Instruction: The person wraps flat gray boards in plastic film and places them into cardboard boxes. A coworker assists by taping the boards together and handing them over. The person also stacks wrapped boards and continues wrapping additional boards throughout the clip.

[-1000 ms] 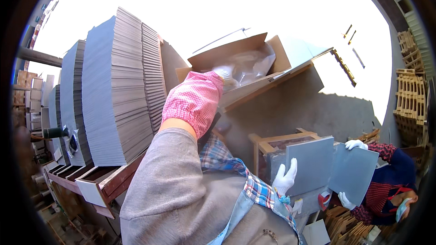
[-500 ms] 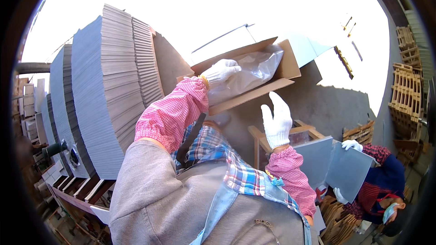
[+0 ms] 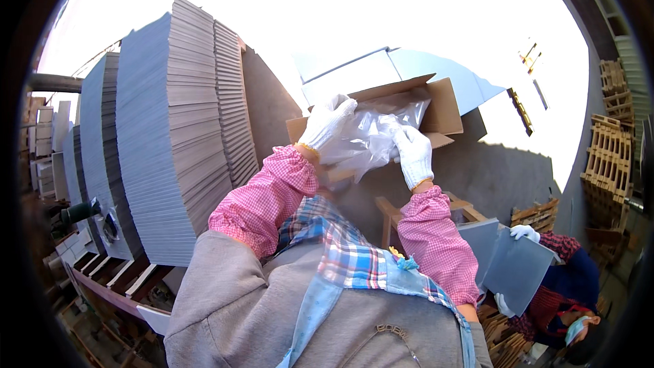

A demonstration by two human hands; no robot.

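An open cardboard box (image 3: pixel 446 103) in front of me has its flaps spread and clear plastic sheeting (image 3: pixel 368 140) inside. My left hand (image 3: pixel 328 124), in a white knit glove, is closed on the sheeting at the box's left end. The other gloved hand, my right hand (image 3: pixel 411 152), pinches the sheeting near the middle, its fingertips partly hidden in the folds. Some of the film hangs over the near side of the box. What lies beneath the plastic cannot be made out.
Tall stacks of grey sheets (image 3: pixel 144 140) stand at my left. A wooden frame (image 3: pixel 390 217) is below my right forearm. At lower right a co-worker (image 3: pixel 569 279) in white gloves holds a grey panel (image 3: pixel 521 266). Wooden pallets (image 3: pixel 606 153) are stacked far right.
My right hand has moved up and left from outside the box onto the plastic. The film is now bunched and pulled over the near side. My left hand has shifted slightly.
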